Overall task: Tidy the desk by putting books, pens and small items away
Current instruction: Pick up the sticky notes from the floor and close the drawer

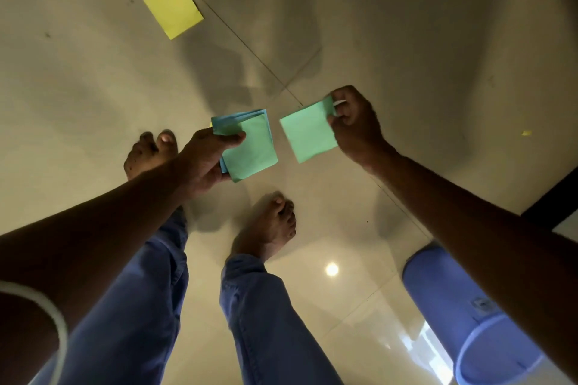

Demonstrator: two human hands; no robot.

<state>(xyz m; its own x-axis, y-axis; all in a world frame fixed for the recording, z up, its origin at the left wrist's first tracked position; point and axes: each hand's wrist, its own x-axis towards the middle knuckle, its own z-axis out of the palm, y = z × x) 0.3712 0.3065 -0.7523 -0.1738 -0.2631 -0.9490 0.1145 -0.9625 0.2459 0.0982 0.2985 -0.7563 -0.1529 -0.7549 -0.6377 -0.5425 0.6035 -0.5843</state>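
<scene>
While the left hand (208, 155) holds a small stack of green and blue notes (247, 147) in a closed grip, the right hand (355, 126) pinches a single green note (308, 136) just right of that stack; to do this well, it should lay the note squarely on top, edges aligned. Nearer than the stack stands a blue bin (463, 319), and beyond it, to the left, a yellow note (173, 7) lies on the floor (391, 25), with nothing blocking the reach.

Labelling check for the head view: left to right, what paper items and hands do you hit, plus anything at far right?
Yellow note on the floor → left hand → stack of green and blue notes → single green note → right hand → blue bin.
</scene>
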